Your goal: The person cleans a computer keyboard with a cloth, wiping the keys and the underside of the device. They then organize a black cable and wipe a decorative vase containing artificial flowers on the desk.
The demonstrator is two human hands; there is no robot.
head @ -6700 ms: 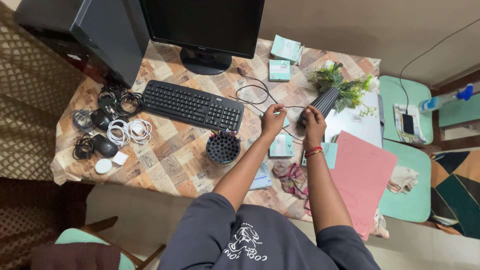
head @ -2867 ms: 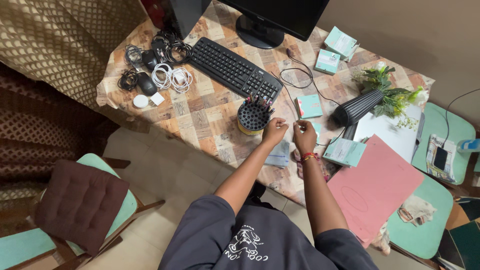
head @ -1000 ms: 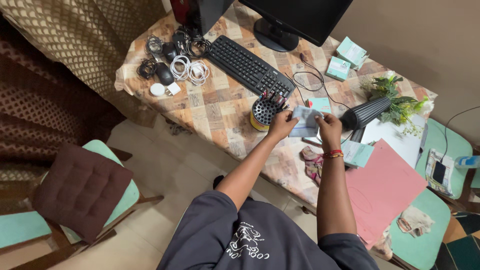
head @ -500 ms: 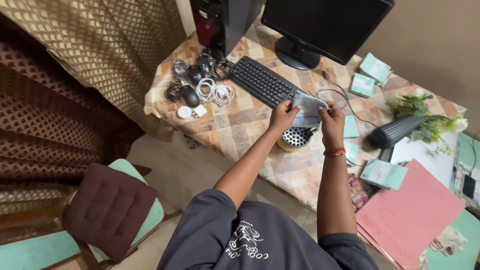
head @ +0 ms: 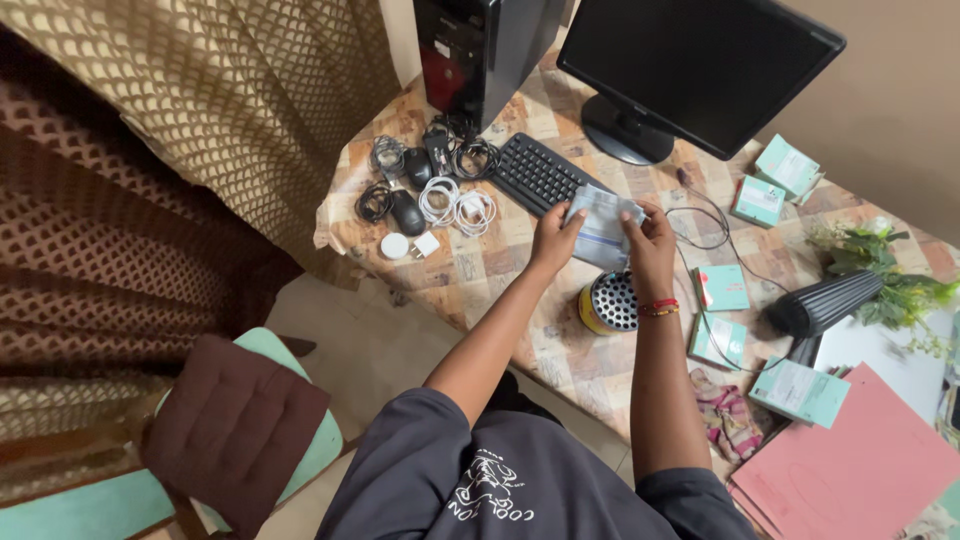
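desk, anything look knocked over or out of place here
The black ribbed vase lies on its side, its greenery spread over the tabletop. A crumpled cloth sits near the desk edge. Both hands, left and right, hold a pale pouch above the keyboard.

A table [head: 480, 285] covered in a patchwork-printed cloth is set against a plain beige wall [head: 900, 100]. Along its left edge a gold curtain [head: 230, 90] with a scale-like pattern is hung, with a darker brown stretch below. A pale tiled floor [head: 375, 345] is seen under the near edge, where a wooden chair [head: 300, 450] with a mint seat and a brown cushion [head: 235, 425] is placed. Soft, even light is cast throughout.
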